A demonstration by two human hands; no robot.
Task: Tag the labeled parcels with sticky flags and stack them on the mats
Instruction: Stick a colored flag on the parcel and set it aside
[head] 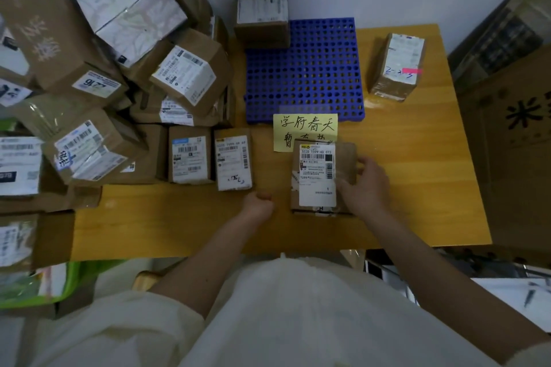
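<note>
Parcels crowd the left side of the yellow wooden table (417, 188), a tumbled heap of brown cardboard boxes (119, 83) with white shipping labels that reaches up to the back wall and spills over the table's left edge. The right hand (365, 185) grips the right side of a brown cardboard parcel with a white barcode label (319, 176), fingers curled over its far right corner; the parcel lies near the table's front edge and covers the lower corner of a yellow paper note with handwritten characters (304, 128). The left hand (258, 202) rests on the tabletop as a closed fist, holding nothing that can be seen, just in front of a small labeled brown box (232, 159) standing at the edge of the heap. Behind the note lies a blue perforated plastic mat (307, 74), with one brown labeled carton (262, 21) sitting on its far left corner and the remaining grid bare. To the right of the mat, well apart from the held parcel, a tape-wrapped brown parcel (398, 67) carries a pink sticky flag (413, 70) on its top. Bare tabletop shows in front of that parcel as far as the front edge, and along the front edge between the two forearms. A large brown carton (512, 128) stands beside the table's right edge.
</note>
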